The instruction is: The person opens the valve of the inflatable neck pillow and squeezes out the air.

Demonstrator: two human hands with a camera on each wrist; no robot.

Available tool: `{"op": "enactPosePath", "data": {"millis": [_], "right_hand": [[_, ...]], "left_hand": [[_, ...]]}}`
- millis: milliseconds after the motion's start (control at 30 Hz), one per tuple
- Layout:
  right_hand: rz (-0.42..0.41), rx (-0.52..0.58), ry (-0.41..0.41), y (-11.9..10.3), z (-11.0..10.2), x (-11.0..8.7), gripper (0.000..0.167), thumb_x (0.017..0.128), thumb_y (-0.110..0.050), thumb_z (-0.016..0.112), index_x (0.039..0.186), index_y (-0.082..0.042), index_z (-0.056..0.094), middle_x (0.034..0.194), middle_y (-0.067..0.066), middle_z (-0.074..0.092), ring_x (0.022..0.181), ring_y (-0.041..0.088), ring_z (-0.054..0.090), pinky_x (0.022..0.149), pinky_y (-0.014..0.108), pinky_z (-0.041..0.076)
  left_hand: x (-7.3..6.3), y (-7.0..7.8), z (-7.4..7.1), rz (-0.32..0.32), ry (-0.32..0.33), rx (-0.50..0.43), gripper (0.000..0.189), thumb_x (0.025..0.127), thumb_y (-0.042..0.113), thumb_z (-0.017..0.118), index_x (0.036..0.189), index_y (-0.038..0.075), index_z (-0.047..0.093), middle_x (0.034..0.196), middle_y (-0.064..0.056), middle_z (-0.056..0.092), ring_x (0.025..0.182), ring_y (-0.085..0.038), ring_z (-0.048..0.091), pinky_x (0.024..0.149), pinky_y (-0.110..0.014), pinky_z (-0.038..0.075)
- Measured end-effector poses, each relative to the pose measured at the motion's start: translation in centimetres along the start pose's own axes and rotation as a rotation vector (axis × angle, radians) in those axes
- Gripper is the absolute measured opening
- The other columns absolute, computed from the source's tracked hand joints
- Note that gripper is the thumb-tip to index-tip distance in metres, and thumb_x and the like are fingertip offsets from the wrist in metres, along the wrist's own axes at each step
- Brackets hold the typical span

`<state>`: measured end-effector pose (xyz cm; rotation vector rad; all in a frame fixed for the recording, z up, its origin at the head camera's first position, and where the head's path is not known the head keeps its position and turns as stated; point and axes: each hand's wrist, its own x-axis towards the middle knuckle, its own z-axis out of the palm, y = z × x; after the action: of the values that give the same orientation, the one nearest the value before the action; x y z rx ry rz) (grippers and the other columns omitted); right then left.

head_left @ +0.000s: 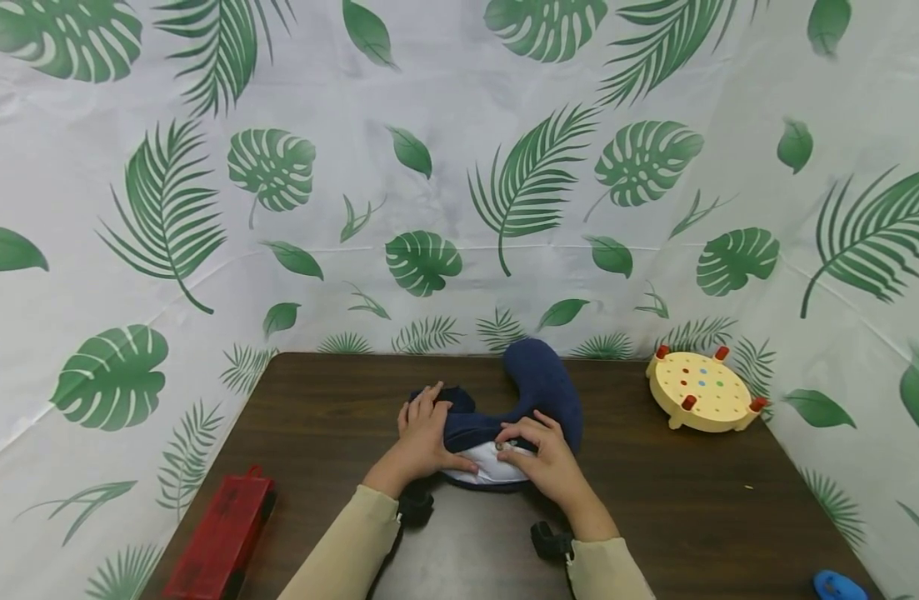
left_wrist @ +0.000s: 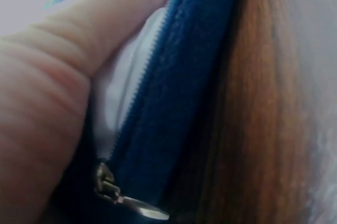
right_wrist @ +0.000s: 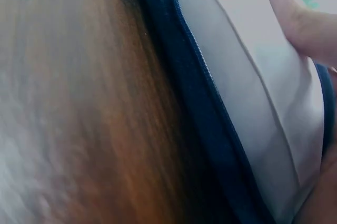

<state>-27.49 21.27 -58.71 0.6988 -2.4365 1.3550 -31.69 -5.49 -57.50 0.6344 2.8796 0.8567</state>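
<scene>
A navy U-shaped neck pillow point(head_left: 552, 387) lies on the brown table, its zip open along the near side and white inner fabric point(head_left: 489, 463) showing. My left hand point(head_left: 423, 433) grips the pillow's left part, fingers over the navy cover and thumb in the opening. At one end of the opening, a metal zip pull point(left_wrist: 142, 208) hangs in the left wrist view. With fingers bent, my right hand point(head_left: 543, 457) holds the cover at the right side of the opening. Its thumb point(right_wrist: 295, 21) lies against the white fabric in the right wrist view.
On the table's left stands a red toy vehicle point(head_left: 222, 533). A round yellow pegboard with red-tipped legs point(head_left: 702, 392) sits at the back right, and a blue object point(head_left: 837, 585) at the front right corner. A leaf-print cloth point(head_left: 459, 192) hangs behind the table.
</scene>
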Motion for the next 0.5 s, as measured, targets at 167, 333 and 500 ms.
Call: {"op": "enactPosePath", "data": {"millis": [167,333,500], "right_hand": [[0.005,-0.017,0.026,-0.14,0.19,0.22,0.022,0.088,-0.015,0.091,0.098,-0.03,0.079,0.103,-0.012,0.079,0.122,0.024,0.076,0.127,0.065,0.022],[0.032,-0.005,0.03,-0.19,0.32,0.17,0.023,0.088,-0.014,0.091,0.096,-0.032,0.079,0.101,-0.017,0.078,0.123,0.021,0.076,0.129,0.061,0.022],[0.04,0.005,0.032,-0.22,0.29,0.13,0.023,0.088,-0.014,0.091,0.096,-0.032,0.079,0.102,-0.016,0.078,0.123,0.02,0.075,0.129,0.06,0.021]], "left_hand": [[0.13,0.0,-0.12,0.007,0.012,-0.029,0.118,0.066,0.07,0.098,0.155,0.009,0.049,0.18,-0.01,0.029,0.17,-0.037,0.015,0.131,-0.072,0.006],[0.23,-0.04,0.05,-0.012,0.038,-0.011,0.12,0.062,0.072,0.098,0.154,0.011,0.05,0.16,-0.011,0.056,0.155,-0.038,0.039,0.129,-0.07,0.013],[0.33,-0.04,0.16,-0.024,0.04,-0.004,0.123,0.062,0.071,0.098,0.157,0.01,0.049,0.158,-0.012,0.058,0.15,-0.038,0.043,0.128,-0.069,0.016]]}}
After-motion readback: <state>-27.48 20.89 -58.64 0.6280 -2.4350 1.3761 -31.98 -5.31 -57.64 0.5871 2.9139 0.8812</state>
